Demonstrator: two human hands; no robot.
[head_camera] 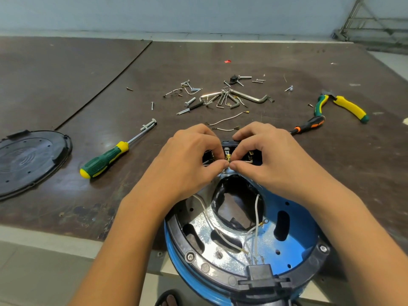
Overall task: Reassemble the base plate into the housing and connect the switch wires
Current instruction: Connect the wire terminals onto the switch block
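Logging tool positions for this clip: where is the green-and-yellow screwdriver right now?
In the head view, the green-and-yellow screwdriver lies on the table left of the left hand, between it and the black round cover.

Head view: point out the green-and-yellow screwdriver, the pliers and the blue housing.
green-and-yellow screwdriver [103, 159], head view, middle of its handle.
pliers [351, 108], head view, on the yellow handle farther right.
blue housing [295, 246], head view, on its bare inner blue wall.

The left hand and right hand pinch a brass terminal; housing beneath.
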